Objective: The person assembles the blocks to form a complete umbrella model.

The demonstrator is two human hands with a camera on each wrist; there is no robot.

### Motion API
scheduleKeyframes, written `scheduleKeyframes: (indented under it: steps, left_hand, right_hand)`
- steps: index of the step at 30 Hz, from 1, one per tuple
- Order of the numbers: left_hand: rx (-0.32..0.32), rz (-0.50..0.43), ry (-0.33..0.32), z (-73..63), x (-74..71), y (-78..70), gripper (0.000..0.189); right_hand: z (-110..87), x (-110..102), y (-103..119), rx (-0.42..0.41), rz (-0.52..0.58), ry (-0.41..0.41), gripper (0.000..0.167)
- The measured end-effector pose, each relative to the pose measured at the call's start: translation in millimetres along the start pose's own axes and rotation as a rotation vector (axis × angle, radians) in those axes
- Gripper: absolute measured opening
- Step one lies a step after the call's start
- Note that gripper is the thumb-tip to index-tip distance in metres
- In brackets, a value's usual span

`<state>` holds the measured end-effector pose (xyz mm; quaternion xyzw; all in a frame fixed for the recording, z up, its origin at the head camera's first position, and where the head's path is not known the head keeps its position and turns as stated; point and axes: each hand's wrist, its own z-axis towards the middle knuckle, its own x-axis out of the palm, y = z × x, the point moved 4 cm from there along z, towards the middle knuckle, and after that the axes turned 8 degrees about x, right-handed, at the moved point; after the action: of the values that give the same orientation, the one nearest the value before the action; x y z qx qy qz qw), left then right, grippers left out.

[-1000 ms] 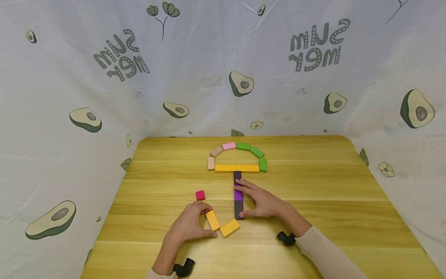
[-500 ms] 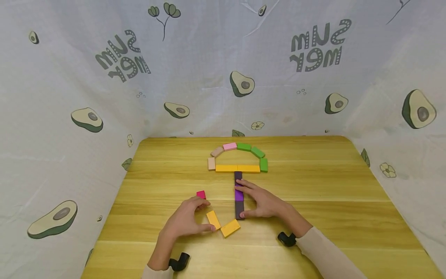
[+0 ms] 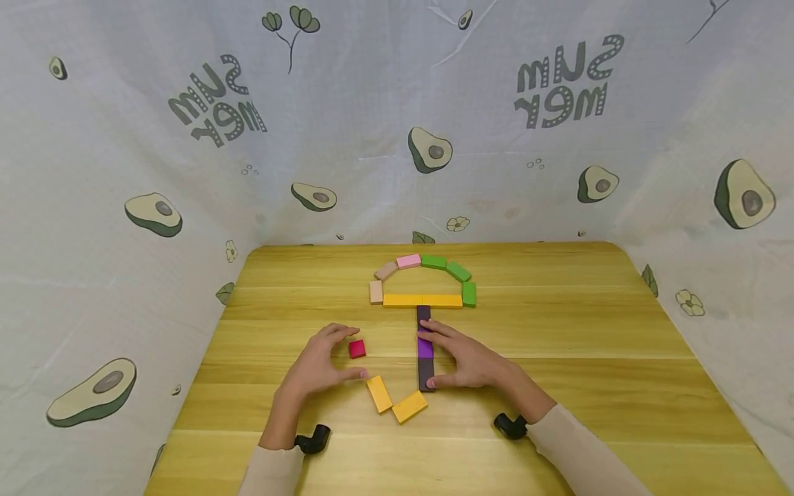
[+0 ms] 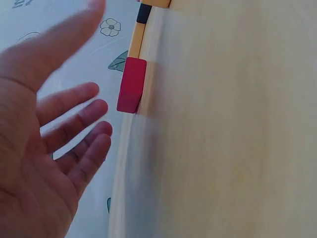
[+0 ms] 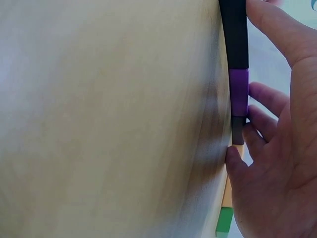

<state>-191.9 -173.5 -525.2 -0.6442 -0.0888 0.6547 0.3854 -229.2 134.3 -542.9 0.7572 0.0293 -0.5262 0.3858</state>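
Observation:
In the head view my left hand (image 3: 315, 366) hovers around the red block (image 3: 356, 349), thumb and fingers spread on either side of it. The left wrist view shows a gap between those fingers and the red block (image 4: 132, 85). My right hand (image 3: 465, 356) rests along a column made of a purple block (image 3: 424, 348) between two black blocks (image 3: 425, 375), its fingertips touching them, fingers fairly straight. Close to the left thumb lies a yellow block (image 3: 380, 395), its lower corner at a second yellow block (image 3: 410, 407), both slanted.
Above the column two yellow blocks (image 3: 403, 300) form a horizontal bar. An arch of tan, pink (image 3: 409, 261) and green blocks (image 3: 469, 294) curves over it. A printed white curtain (image 3: 372, 138) hangs behind the wooden table (image 3: 558, 331).
My left hand has left the slanted yellow block and moved up and left to the red block. The right hand stays at the column.

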Motion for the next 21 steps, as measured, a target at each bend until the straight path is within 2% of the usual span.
scheduleKeyframes:
  steps: [7, 12, 17, 21]
  left_hand:
    - [0.011, 0.002, -0.014, 4.4, 7.0, 12.3, 0.079]
    - [-0.012, 0.0, -0.029, 4.9, 9.1, 19.1, 0.063]
    - [0.015, 0.0, -0.056, 5.7, 7.8, 19.0, 0.044]
    - [0.024, 0.002, -0.066, 6.1, 7.0, 18.0, 0.036]
  right_hand:
    - [-1.1, 0.6, 0.2, 0.002, 0.01, 0.003, 0.097]
    - [-1.3, 0.8, 0.0, -0.005, 0.011, 0.002, 0.096]
    - [-0.8, 0.5, -0.4, -0.011, 0.013, 0.001, 0.096]
    - [-0.7, 0.6, -0.4, -0.016, 0.015, 0.003, 0.096]
